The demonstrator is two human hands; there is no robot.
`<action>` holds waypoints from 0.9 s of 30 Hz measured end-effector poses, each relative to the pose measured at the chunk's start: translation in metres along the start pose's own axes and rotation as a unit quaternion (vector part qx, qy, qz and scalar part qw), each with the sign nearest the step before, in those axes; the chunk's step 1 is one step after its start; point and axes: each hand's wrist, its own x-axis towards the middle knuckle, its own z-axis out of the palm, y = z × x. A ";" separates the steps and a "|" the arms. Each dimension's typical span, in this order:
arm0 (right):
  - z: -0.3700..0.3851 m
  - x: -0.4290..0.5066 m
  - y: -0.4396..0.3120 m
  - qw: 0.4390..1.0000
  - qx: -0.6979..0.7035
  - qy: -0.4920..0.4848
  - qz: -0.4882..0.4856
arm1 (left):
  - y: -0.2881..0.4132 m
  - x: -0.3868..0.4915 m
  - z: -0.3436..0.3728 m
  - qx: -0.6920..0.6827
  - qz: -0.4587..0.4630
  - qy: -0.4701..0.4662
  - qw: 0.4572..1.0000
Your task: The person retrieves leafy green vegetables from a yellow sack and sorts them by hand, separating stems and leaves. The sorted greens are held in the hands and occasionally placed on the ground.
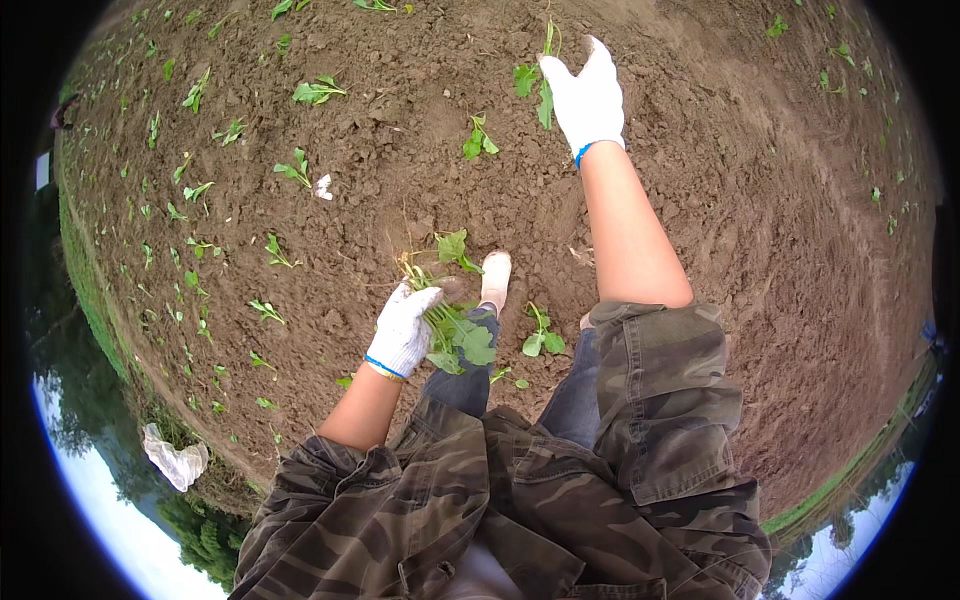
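My left hand (pixel 405 326), in a white knitted glove with a blue cuff edge, is closed around a bunch of leafy green seedlings (pixel 469 337). Their pale stems and thin roots stick out past the thumb, and the leaves hang toward my leg. My right hand (pixel 589 97), gloved the same way, is stretched far forward over the soil, thumb and fingers apart. A seedling (pixel 546 97) lies right beside its thumb; whether the glove touches it cannot be told. Another seedling (pixel 477 139) lies on the soil to the left of that hand.
Brown tilled soil (pixel 390 172) carries scattered seedlings, many on the left. A seedling (pixel 541 334) lies between my legs, near a light-coloured boot (pixel 496 277). A white scrap (pixel 323 187) lies left of centre. A pale plastic sheet (pixel 175 457) sits by the field's grassy edge.
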 end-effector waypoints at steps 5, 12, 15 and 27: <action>0.009 -0.090 0.024 0.981 0.119 -0.128 0.086 | 0.008 0.012 0.021 -0.051 -0.037 -0.059 0.996; -0.054 -0.210 0.024 0.905 0.335 -0.122 0.232 | -0.002 0.032 0.050 -0.013 -0.062 -0.159 0.985; -0.070 -0.233 0.017 0.849 0.413 -0.184 0.274 | -0.014 0.031 0.061 0.026 -0.091 -0.186 0.978; -0.110 -0.275 0.062 0.995 0.010 -0.090 -0.036 | -0.060 0.031 0.103 0.127 -0.199 -0.245 0.940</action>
